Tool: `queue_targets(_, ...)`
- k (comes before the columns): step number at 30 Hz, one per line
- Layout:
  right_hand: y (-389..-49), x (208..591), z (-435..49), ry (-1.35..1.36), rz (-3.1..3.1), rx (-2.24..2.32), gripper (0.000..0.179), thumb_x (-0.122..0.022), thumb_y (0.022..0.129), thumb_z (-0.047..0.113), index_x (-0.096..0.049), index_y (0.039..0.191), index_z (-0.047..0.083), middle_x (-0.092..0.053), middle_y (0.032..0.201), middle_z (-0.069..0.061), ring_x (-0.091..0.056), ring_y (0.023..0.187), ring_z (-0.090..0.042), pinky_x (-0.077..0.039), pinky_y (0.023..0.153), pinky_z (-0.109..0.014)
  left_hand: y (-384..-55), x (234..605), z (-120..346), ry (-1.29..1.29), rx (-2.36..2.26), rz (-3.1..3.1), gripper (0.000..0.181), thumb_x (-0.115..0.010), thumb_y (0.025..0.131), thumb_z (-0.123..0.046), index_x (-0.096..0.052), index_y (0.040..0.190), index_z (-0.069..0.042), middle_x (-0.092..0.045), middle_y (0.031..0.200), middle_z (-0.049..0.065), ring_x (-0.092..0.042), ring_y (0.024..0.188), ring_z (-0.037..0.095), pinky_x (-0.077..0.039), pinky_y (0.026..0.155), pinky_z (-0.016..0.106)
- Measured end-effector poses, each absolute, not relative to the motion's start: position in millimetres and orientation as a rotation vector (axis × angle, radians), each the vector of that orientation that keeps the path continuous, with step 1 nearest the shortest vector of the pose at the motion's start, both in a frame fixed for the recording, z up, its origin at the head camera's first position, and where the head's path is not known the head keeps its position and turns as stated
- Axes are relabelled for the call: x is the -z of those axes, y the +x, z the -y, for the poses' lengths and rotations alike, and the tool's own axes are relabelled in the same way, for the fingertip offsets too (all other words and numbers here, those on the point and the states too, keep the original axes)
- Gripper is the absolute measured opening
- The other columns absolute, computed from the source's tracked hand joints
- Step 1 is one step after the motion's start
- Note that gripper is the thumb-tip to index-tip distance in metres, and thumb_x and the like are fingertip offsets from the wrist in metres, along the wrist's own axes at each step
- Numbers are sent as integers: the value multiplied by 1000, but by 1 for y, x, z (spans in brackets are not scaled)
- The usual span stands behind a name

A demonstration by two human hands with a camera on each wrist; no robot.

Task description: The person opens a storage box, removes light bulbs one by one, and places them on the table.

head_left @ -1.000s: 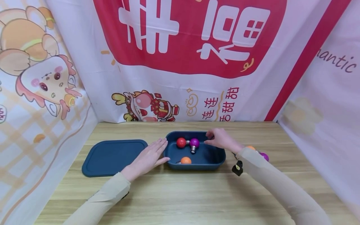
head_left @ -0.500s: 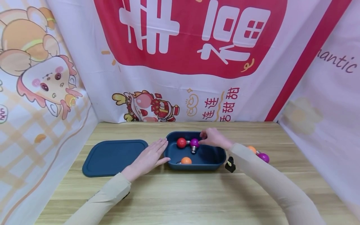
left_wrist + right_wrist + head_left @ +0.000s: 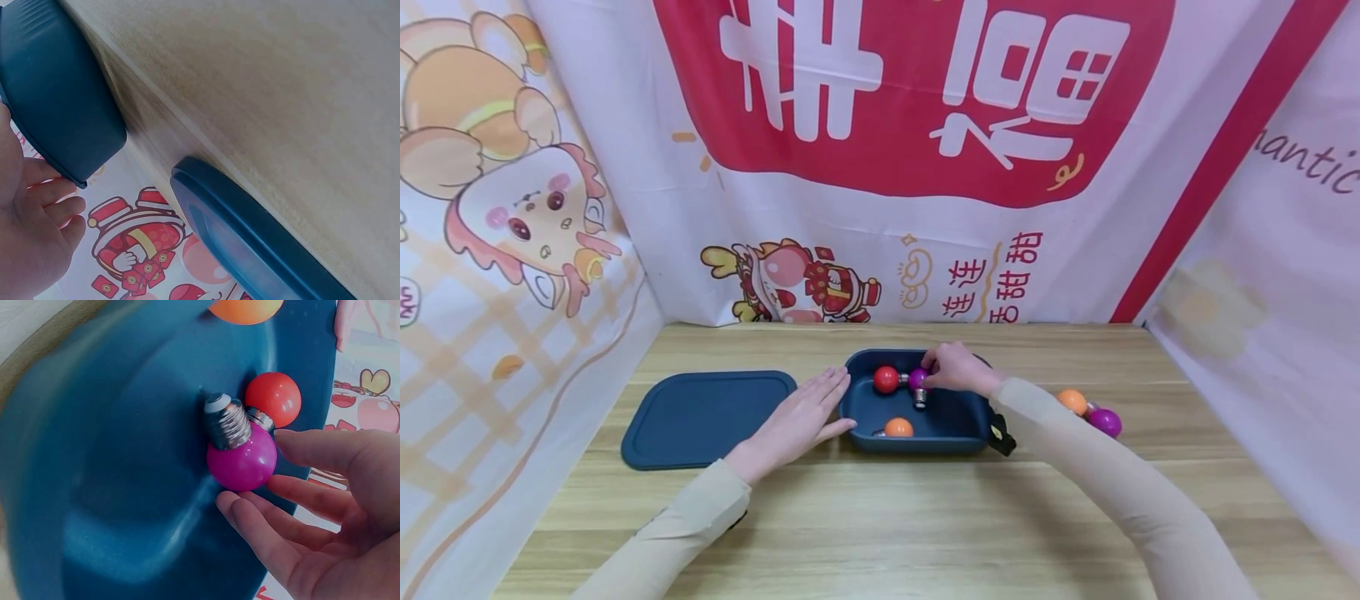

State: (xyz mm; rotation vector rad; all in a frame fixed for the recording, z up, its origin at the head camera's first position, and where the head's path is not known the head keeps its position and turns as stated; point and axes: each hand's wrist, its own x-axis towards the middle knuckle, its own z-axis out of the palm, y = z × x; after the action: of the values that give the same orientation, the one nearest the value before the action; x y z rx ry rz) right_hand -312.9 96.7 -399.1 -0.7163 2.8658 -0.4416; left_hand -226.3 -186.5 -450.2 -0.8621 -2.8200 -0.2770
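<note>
A dark blue plastic box [image 3: 917, 446] holds a red light bulb [image 3: 886, 380], an orange light bulb [image 3: 898, 427] and a purple light bulb [image 3: 919, 380]. My right hand [image 3: 957, 368] reaches inside and grips the purple bulb by its globe. In the right wrist view, the thumb is on one side of the globe and the fingers curl about the other, with the metal screw base pointing away from the palm. My left hand [image 3: 793, 427] rests with extended fingers along the box's left rim, seen also from the side in the left wrist view.
A flat dark blue lid [image 3: 703, 421] lies on the wooden table [image 3: 880, 525] left of the box. Right of the box, beside my right sleeve, are an orange bulb [image 3: 1072, 402] and a purple bulb [image 3: 1105, 422]. Printed cloth [image 3: 820, 192] hangs behind the table.
My right hand has moved left inside the box, from its right part to the purple bulb, and its fingers have come round the globe. My left hand has stayed at the rim.
</note>
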Motion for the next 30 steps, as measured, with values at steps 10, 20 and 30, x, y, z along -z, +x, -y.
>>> queue_targets(10, -315, 400, -92, -696, -2824, 448, 30, -75, 87, 16, -69, 111, -1, -72, 98, -15, -63, 81, -18, -57, 76, -33, -228, 451, 186, -855, 270, 2830, 76, -50, 98, -56, -36, 153, -6, -36, 160, 12, -34, 150, 30, -35, 119, 47)
queue_targets(20, -311, 402, -87, -658, -2783, 420, 37, -82, 82, 26, -67, 104, 1, -68, 90, -8, -57, 76, -16, -50, 69, -27, -226, 449, 186, -855, 285, 2850, 76, -52, 98, -54, -36, 153, -5, -35, 161, 12, -33, 150, 31, -35, 120, 49)
queue_targets(30, -306, 402, -85, -592, -2721, 452, 36, -81, 83, 25, -64, 107, 4, -66, 95, -8, -58, 80, -17, -52, 73, -28, -227, 450, 187, -861, 283, 2840, 76, -51, 98, -55, -36, 153, -5, -35, 161, 12, -34, 150, 32, -35, 119, 48)
